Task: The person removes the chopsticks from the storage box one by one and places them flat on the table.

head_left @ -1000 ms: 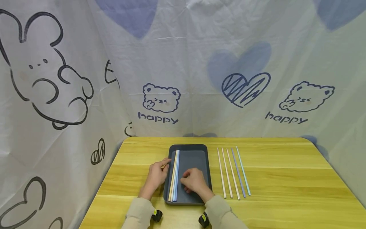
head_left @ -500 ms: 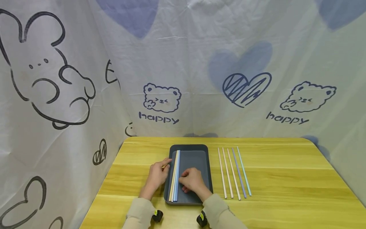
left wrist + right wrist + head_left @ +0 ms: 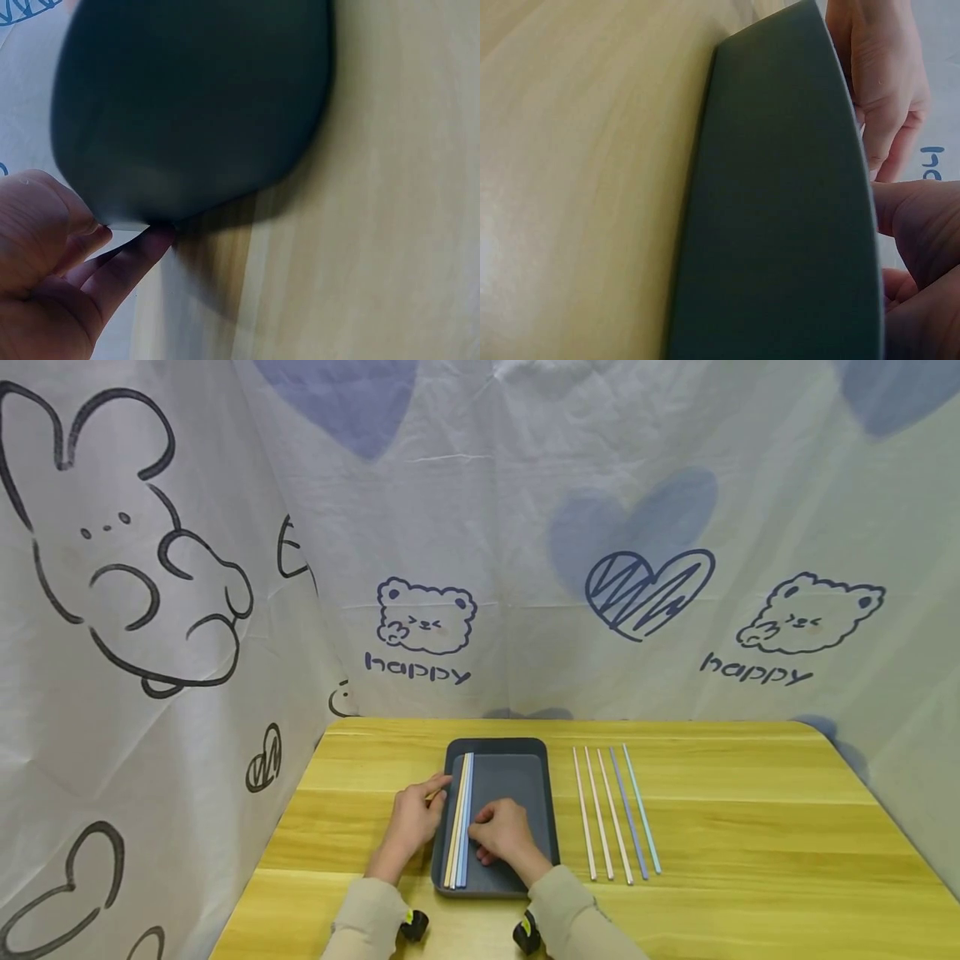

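A dark grey tray (image 3: 510, 878) lies on the table. Along its left side is a tight row of several thin straight sticks (image 3: 461, 827), cream and light blue, lying lengthwise. My left hand (image 3: 412, 817) is at the tray's left rim; in the left wrist view its thumb and fingers (image 3: 135, 266) close on the edge of the tray. Over the tray floor, my right hand (image 3: 506, 833) has curled fingers, with the fingertips against the right side of the row. Whether they pinch a stick is hidden. In the right wrist view the tray's outer wall (image 3: 780, 195) covers the fingertips.
Right of the tray, several spaced sticks (image 3: 603, 818) lie on the wooden table (image 3: 757, 827): pale pink ones, then a purple stick (image 3: 628, 814) and a light blue stick (image 3: 641, 810). A white printed curtain (image 3: 525, 610) hangs behind and to the left.
My right hand has shifted slightly left, from a small gap up to the row of sticks. The left hand stays at the tray's rim.
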`<state>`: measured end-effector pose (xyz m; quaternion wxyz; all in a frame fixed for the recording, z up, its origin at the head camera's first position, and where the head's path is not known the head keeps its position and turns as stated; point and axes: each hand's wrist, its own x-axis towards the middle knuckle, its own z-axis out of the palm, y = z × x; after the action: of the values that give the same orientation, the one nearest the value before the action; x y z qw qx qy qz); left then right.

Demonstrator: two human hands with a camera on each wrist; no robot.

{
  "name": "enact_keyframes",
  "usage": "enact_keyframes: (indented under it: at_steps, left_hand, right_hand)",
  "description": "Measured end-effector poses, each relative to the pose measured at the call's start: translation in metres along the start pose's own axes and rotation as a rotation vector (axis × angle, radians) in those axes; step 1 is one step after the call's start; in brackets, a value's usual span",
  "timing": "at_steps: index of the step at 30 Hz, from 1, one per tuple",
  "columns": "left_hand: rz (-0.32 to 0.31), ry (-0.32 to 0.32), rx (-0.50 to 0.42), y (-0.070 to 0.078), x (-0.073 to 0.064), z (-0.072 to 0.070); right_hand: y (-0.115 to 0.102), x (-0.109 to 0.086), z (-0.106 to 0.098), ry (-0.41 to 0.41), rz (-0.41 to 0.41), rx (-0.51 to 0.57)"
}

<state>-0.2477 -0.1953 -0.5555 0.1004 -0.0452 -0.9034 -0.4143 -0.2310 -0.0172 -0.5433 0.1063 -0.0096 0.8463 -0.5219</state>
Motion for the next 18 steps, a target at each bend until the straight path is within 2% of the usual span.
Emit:
enact_keyframes:
  at_steps: [11,18]
  left_hand:
    - [-0.005,-0.002,-0.006,0.0000,0.0003,0.0009]
    - [-0.009,-0.017,-0.033,-0.0007,0.0004,0.0010]
  right_hand:
    - [0.0036,0.0009,0.0029,0.037,-0.024,0.013]
    - [0.0040,0.0004,0.0047,0.043,-0.031,-0.023]
